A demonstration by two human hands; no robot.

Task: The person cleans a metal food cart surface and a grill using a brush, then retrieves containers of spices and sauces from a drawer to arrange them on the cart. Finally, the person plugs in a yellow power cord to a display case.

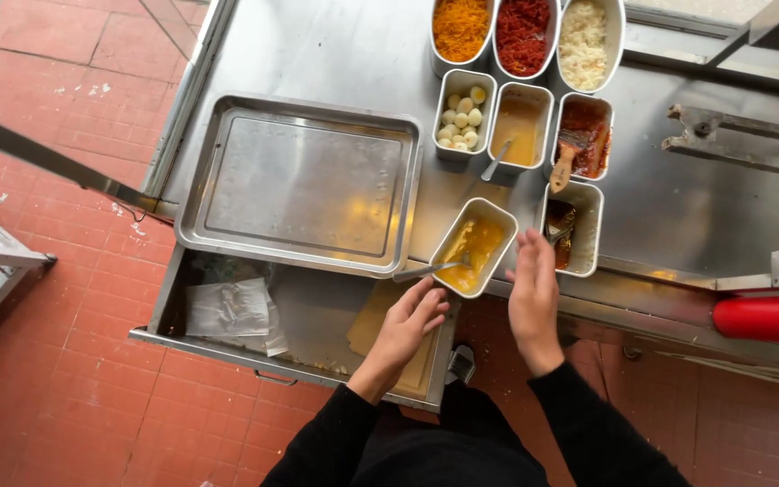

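The steel counter (678, 207) fills most of the view, and below its near edge an open drawer (227, 347) holds crumpled wrapping (227, 308) and flat tan sheets (380, 329). On the counter's left part lies a big shallow tray (304, 185), bare and shiny. Beyond it stand rows of small steel tubs: orange shreds (461, 27), red shreds (523, 34), white shreds (583, 41), then peeled little eggs (462, 117), a tan sauce (517, 126) and a red sauce (583, 135) with a brush in it, and nearer a dark, nearly empty tub (570, 230). The thing in hand is the tilted tub (472, 245) at the counter's front edge, just right of the tray, holding yellow beaten egg. The left hand (407, 325) grips the handle end of a spoon (430, 270) whose bowl sits in the egg; the fingers are curled narrowly around it. The right hand (532, 293) stands beside the tub's right wall, fingers straight and fairly open; whether it touches the rim I cannot tell. The tub looks thin-walled, stiff and light, though the liquid adds some weight and will slosh, and it sits askew near the edge, so it could slide on the smooth steel. Its walls are probably slick with egg; a steady hold would be across the short rim or around both long walls, kept level. The spoon is slim and rigid, best held well back on the handle.
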